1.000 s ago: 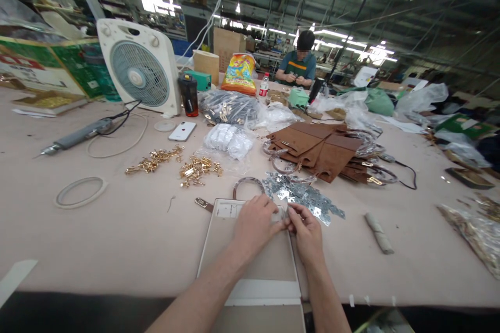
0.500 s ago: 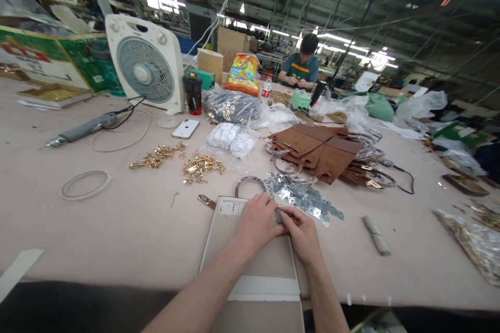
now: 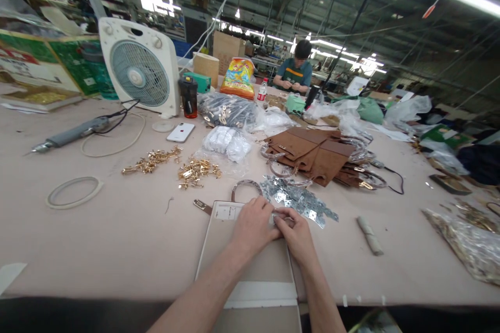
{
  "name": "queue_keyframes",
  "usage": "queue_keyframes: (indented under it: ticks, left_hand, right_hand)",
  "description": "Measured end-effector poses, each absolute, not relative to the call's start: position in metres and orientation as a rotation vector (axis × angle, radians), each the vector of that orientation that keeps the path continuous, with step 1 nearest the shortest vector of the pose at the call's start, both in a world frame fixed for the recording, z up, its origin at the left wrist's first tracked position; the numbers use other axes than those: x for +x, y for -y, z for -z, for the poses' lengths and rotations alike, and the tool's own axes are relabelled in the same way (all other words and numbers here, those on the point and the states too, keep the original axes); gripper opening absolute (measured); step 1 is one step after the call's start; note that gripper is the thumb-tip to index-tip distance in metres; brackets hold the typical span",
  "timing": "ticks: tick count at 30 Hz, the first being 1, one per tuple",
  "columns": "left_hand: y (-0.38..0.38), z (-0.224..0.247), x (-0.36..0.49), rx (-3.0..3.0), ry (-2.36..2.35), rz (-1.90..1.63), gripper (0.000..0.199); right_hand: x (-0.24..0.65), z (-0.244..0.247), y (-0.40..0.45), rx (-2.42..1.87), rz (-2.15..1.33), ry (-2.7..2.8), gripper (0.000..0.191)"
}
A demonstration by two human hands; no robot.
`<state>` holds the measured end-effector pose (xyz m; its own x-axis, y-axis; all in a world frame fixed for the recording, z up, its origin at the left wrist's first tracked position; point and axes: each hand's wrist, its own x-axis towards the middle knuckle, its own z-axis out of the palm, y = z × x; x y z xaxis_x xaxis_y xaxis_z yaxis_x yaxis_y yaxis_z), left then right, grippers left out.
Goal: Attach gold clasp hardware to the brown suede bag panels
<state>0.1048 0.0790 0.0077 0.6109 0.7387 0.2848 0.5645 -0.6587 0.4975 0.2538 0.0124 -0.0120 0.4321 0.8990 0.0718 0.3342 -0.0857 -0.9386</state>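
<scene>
A beige bag panel [image 3: 250, 265] with a white strip across it lies in front of me and hangs past the table edge. A brown handle [image 3: 247, 185] and a strap with a metal fitting [image 3: 202, 205] stick out beyond its far edge. My left hand [image 3: 254, 224] is closed over the panel's far right corner, fingers bent across the edge. Beside it my right hand [image 3: 294, 230] pinches a small silvery plate [image 3: 272, 217] against that corner; the fingers cover most of it. Flat metal plates [image 3: 299, 198] lie heaped just beyond my hands.
Gold fittings [image 3: 197, 170] lie in piles ahead, near a phone [image 3: 180, 132]. Brown bag pieces [image 3: 308, 150] are stacked at right. A fan [image 3: 140, 67], a powered screwdriver [image 3: 74, 134] and a tape roll [image 3: 74, 192] are at left. A co-worker [image 3: 295, 72] sits across the table.
The view has shifted slightly, so the table things appear a little further left. Both hands stay at the panel's corner, with only small finger movement.
</scene>
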Motion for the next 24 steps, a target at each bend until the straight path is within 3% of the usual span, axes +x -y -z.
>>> queue_keyframes:
  ticks: [8,16,24]
  left_hand:
    - [-0.081,-0.007,0.11,2.48,-0.983,-0.712,0.027]
    - [-0.078,-0.012,0.109,2.492,-0.995,-0.685,0.04]
    - [-0.075,-0.01,0.11,2.507,-0.965,-0.742,0.037]
  right_hand:
    - [0.249,0.008,-0.006,-1.567,-0.504,1.126,0.022]
    - [0.255,0.016,0.003,-1.395,-0.569,0.726,0.042]
    - [0.255,0.017,0.004,-1.366,-0.616,0.795,0.041]
